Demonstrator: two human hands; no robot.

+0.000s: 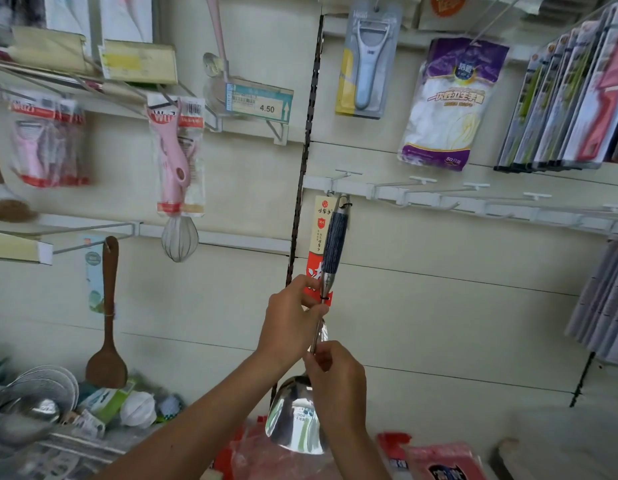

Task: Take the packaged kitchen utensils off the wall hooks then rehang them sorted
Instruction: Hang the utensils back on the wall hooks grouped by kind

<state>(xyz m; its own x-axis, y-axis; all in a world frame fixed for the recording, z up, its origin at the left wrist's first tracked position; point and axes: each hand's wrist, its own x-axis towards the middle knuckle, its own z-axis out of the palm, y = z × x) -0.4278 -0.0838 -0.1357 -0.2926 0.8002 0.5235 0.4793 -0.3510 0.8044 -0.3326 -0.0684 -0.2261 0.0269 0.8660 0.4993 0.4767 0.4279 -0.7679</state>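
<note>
1. Both hands grip a steel spatula: the left hand (pixel 293 317) pinches the shaft just under the handle, and the right hand (pixel 338 379) pinches the shaft lower down, above the blade.
2. The spatula (pixel 297 420) stands nearly upright against the wall, its dark blue handle uppermost and its loop at the first hook (pixel 338 195) of a white rail; whether the loop sits fully on the hook is hard to tell.
3. A red and cream card (pixel 323 237) is tied to the handle and lies behind it; the left fingers cover its lower end.
4. The right hand hides part of the shaft, and the blade's lower edge overlaps red packets (pixel 245 452) on the shelf below.
5. The other hooks (pixel 421 188) on that rail, to the right, carry nothing.
6. Above them hang a blue peeler (pixel 366 60) in its pack and a purple bag of gloves (pixel 446 102); carded goods (pixel 570 98) crowd the right edge, cut off by the frame.
7. To the left hang a pink peeler (pixel 174 150), a whisk (pixel 180 240) below it and a wooden spatula (pixel 108 323).
8. At lower left a bin (pixel 9 431), blurred and partly cut off, holds wire strainers (pixel 47 386) and small packs.
</note>
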